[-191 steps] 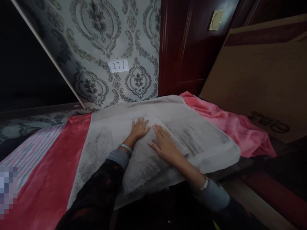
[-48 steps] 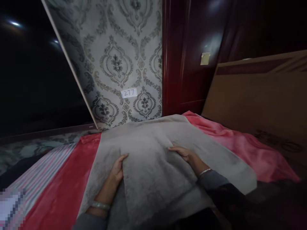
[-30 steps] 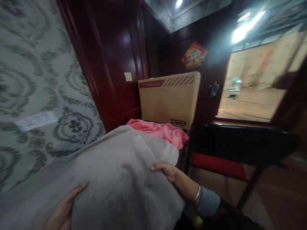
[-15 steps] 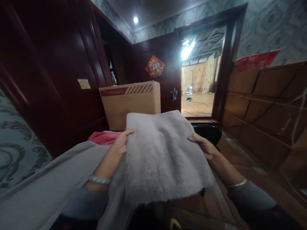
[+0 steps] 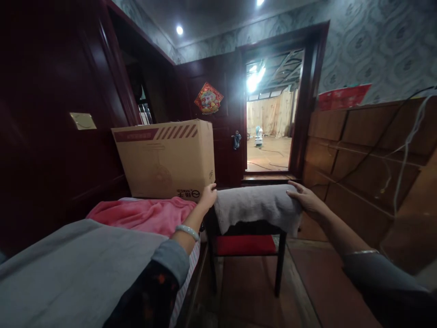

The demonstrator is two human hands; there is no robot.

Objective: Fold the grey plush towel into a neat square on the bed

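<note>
A grey plush cloth (image 5: 256, 202) hangs folded over the backrest of a dark chair (image 5: 280, 264) with a red seat (image 5: 244, 245). At the cloth's upper left corner, my left hand (image 5: 208, 197) is closed on its edge. My right hand (image 5: 305, 199) grips the upper right corner between thumb and fingers, arm stretched forward. The lower edge of the cloth is uneven, and the dark chair back shows beneath it. Most of the backrest is hidden.
To the left is a surface with a grey cover (image 5: 78, 269) and a pink blanket (image 5: 143, 216). Behind them stands a large cardboard box (image 5: 164, 159). Wooden drawers (image 5: 327, 173) with hanging cables line the right wall. An open doorway (image 5: 269, 118) lies beyond the chair.
The cloth has gone forward and down from in front of me onto the chair back, both hands with it. The view has shifted, showing more of the chair and box.
</note>
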